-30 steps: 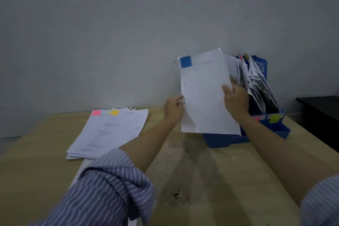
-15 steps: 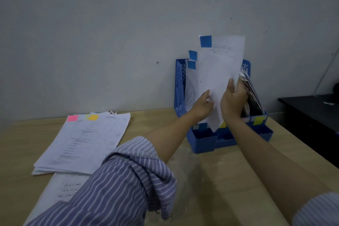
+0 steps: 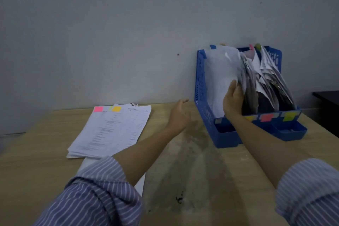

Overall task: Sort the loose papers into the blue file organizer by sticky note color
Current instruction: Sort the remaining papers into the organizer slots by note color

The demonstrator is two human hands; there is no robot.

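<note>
The blue file organizer stands against the wall at the right, its slots full of upright papers. Sticky notes in yellow, pink and yellow-green mark its front lip. The blue-tagged sheet now stands in the leftmost slot. My right hand rests against those papers, thumb up along the sheet and fingers behind it. My left hand hovers empty above the table, just left of the organizer, fingers relaxed. The stack of loose papers lies flat at the left, with pink and orange sticky notes on its top edge.
The wooden table has a grey stained patch in the middle. Another white sheet peeks out under my left sleeve. A dark piece of furniture stands off the table's right side. A grey wall runs close behind.
The blue-tagged sheet, held up in both hands before, has gone down into the leftmost slot. My left hand has let go and pulled back leftward; my right hand stays on the papers.
</note>
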